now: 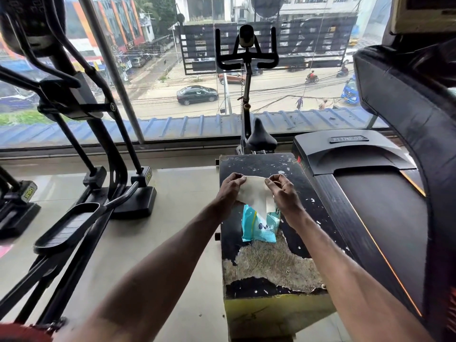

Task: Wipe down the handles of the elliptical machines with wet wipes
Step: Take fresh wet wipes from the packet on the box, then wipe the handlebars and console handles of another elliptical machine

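Observation:
A white wet wipe is stretched between both hands above a worn black box. My left hand pinches the wipe's left edge and my right hand pinches its right edge. Just below the wipe a light blue wipes packet lies on the box top, with the wipe's lower end at its opening. An elliptical machine stands to the left, its black handles rising at the upper left and a foot pedal low down.
A treadmill runs along the right of the box, its console at upper right. A spin bike stands ahead against the large window. A second elliptical's base shows at far left. Tiled floor lies between the machines.

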`<state>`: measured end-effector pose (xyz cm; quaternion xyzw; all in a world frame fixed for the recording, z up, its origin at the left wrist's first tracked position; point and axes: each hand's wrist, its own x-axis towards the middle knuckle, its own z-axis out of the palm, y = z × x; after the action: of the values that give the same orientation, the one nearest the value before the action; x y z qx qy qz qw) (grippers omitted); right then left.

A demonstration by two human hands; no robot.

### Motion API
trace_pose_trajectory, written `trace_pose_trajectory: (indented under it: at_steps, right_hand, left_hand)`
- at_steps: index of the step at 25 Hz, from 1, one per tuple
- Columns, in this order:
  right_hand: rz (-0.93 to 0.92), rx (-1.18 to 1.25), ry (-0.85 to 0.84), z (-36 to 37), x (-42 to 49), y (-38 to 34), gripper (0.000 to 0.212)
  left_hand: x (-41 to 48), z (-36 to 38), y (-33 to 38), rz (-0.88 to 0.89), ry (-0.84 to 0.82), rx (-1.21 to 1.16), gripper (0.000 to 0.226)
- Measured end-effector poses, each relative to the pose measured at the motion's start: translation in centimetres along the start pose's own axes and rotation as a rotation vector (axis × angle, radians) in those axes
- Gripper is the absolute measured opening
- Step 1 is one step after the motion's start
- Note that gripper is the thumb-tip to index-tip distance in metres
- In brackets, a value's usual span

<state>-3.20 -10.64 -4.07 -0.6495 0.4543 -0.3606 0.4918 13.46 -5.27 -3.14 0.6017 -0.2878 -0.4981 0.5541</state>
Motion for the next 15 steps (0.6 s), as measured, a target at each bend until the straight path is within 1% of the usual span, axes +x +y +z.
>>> trace_pose_trajectory:
  at_steps: [5,7,8,10,12,15]
  right_hand:
    - [0.05,0.09,-0.162,0.8,-0.7,-2.0,0.01]
    - [0.119,0.184,-0.26,1.6,-1.0,-2.6,0.017]
    - [0.143,0.188,-0.308,2.1,-1.3,-2.9,0.021]
    - [0.13,0.117,-0.384,3.5,-1.4,-3.0,0.021]
    - [0.121,0.113,-0.437,5.7,-1.6,-3.1,0.021]
    - [0.097,0.156,-0.534,10.7,-2.8,-4.8,0.026]
  left_hand:
    - [-1.7,-1.8,1.0,0.019,0.046,-0.044,0.018]
    - [-2.6,-3.3,1.4,0.001,0.031,-0.139,0.019]
    - [-3.2,-4.1,1.5,-0.013,0.039,-0.177,0.021]
    - [-4.6,-6.0,1.3,-0.025,0.093,-0.231,0.024]
    - [-6.8,-8.0,1.0,-0.008,0.16,-0.262,0.03]
    - [-11.0,-12.5,1.0,0.075,0.229,-0.375,0.046]
